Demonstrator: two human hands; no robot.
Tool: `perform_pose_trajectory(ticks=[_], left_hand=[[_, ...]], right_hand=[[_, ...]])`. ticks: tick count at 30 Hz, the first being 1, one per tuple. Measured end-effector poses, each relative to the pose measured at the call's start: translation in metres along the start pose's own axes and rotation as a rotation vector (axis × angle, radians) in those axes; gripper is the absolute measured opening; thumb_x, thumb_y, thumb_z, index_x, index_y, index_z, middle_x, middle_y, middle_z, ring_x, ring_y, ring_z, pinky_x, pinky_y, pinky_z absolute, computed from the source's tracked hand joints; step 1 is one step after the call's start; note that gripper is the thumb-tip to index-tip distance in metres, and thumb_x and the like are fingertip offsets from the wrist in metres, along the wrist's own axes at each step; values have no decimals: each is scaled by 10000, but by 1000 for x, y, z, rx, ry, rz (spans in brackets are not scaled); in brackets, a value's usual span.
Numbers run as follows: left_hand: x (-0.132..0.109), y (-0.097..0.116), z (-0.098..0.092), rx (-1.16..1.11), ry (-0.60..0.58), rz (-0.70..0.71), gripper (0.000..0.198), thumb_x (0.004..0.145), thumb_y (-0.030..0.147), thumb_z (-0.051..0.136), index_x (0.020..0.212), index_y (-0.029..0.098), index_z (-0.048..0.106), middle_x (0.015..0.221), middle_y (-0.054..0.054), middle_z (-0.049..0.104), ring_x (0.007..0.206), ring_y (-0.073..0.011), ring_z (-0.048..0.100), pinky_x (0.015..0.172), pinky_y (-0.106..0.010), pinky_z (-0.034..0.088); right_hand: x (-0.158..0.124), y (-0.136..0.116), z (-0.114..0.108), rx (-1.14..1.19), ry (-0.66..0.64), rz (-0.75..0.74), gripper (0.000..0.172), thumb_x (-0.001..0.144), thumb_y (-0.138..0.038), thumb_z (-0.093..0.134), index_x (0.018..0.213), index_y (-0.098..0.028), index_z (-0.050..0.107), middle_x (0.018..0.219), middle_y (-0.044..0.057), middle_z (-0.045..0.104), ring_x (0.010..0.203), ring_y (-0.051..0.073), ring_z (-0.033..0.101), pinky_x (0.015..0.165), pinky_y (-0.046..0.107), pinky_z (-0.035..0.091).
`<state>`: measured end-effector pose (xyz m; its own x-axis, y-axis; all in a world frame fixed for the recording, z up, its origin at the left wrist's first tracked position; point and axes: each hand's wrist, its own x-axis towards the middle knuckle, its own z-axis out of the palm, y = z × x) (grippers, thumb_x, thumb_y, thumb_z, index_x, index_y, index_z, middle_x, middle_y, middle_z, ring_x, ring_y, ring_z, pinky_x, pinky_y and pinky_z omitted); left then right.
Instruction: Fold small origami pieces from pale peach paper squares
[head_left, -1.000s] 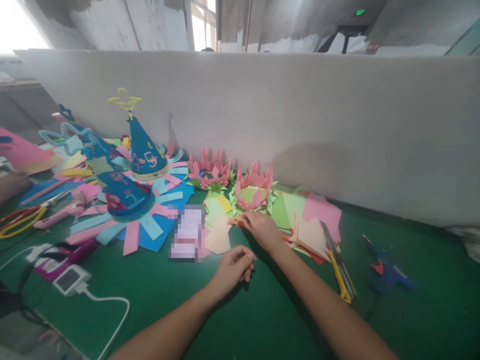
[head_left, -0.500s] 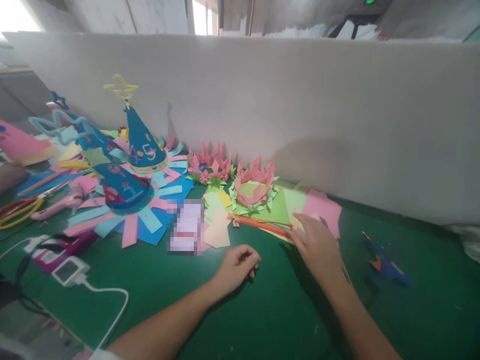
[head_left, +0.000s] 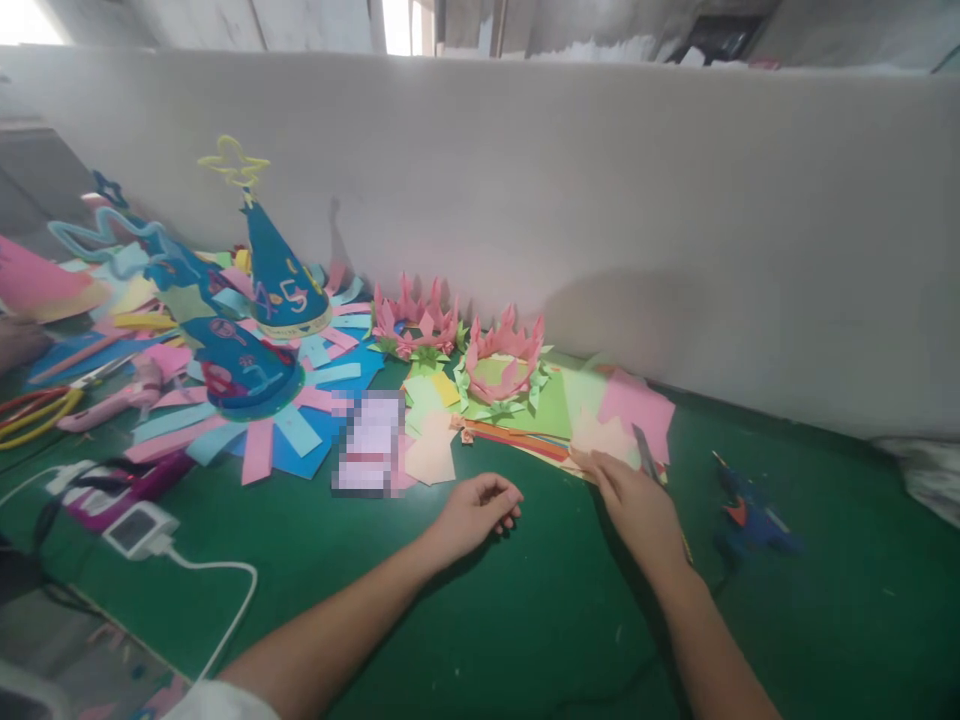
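My left hand (head_left: 480, 512) rests on the green table (head_left: 525, 620) with its fingers curled; nothing shows in it. My right hand (head_left: 634, 505) is at the front right edge of a stack of coloured paper (head_left: 547, 400), its fingers together at the sheets. Whether it grips a sheet is too small to tell. A dark blade-like tool (head_left: 645, 450) lies just beyond this hand, over pink paper (head_left: 637, 405). One pink and green paper crown (head_left: 504, 365) sits on the stack, and another paper crown (head_left: 418, 320) stands to its left.
Blue cone hats (head_left: 283, 270) with paper strips fill the left side. Nearer are a phone-like blurred item (head_left: 369, 445), a power strip (head_left: 97, 500) with a white cable, and scissors (head_left: 45, 410). A blue glue gun (head_left: 761, 515) lies right. Another person's hand (head_left: 22, 342) is far left.
My right hand has drawn slightly down from the stack, its fingers closer together, uncovering the dark tool and more peach paper. My left hand stays curled. The view has shifted a little.
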<state>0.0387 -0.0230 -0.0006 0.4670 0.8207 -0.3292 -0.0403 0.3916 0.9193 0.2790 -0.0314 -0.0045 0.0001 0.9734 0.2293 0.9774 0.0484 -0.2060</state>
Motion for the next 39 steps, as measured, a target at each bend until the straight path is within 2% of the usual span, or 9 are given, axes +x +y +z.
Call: perform_pose_trajectory(ticks=[7,12,16,21,25,28,33,36,39], left_hand=[[5,-1,1,78,-128,-62,368,708,459,640,851,129,560,744,-26,603,568,-64,510,568,-223,408],[7,9,-10,108,-270,-102,375,740,453,624,924,129,580,893,-86,642,661,-96,569,644,-262,454],[4,17,-13,-56,-255,-108,455,734,442,656,1039,119,556,1044,-159,633,801,-148,618,795,-334,459],[1,15,-17,-357,-314,-21,560,771,458,619,1244,207,455,1352,-163,456,1096,-236,556,919,-387,415],[-1,11,-34,-306,-252,14,532,807,450,574,1268,224,437,1253,-132,540,955,-212,603,805,-335,451],[-2,10,-45,-162,-251,37,477,807,455,570,1210,207,507,1084,-78,608,824,-151,602,716,-257,446],[-1,8,-45,-145,-249,-9,535,707,350,713,1178,180,524,974,-63,648,813,-159,614,717,-256,465],[1,6,-41,-174,-175,-46,487,680,382,725,1068,124,583,936,-94,672,778,-175,633,703,-271,480],[1,7,-41,-161,-130,-64,474,638,378,755,999,109,609,887,-94,687,723,-173,639,664,-266,486]], right_hand=[[-2,3,-2,118,-5,22,317,889,-341,429,1048,-289,699,1100,5,688,1033,225,636,813,345,528],[-5,-2,-7,88,354,169,295,837,-313,482,783,-173,735,904,76,741,836,244,688,708,339,531],[-15,-31,-32,73,539,33,195,819,-252,533,772,-165,702,840,90,729,794,232,660,760,355,491],[-26,-97,-26,522,302,-138,127,826,-246,568,757,-217,670,794,43,706,758,193,638,700,318,486],[-28,-125,2,886,53,46,212,782,-347,627,644,-185,621,659,24,652,599,160,589,531,253,453],[-29,-124,14,1101,-49,224,261,805,-411,582,721,-167,621,635,11,626,559,142,560,506,234,438],[-30,-108,17,1316,43,452,313,773,-410,631,978,-212,505,672,-16,608,530,121,551,472,208,436],[-30,-100,19,1290,63,407,257,814,-369,591,997,-231,474,627,-46,551,482,104,505,446,198,409],[-30,-93,17,1028,89,222,123,865,-300,509,947,-216,543,778,15,613,638,140,577,556,241,462]])
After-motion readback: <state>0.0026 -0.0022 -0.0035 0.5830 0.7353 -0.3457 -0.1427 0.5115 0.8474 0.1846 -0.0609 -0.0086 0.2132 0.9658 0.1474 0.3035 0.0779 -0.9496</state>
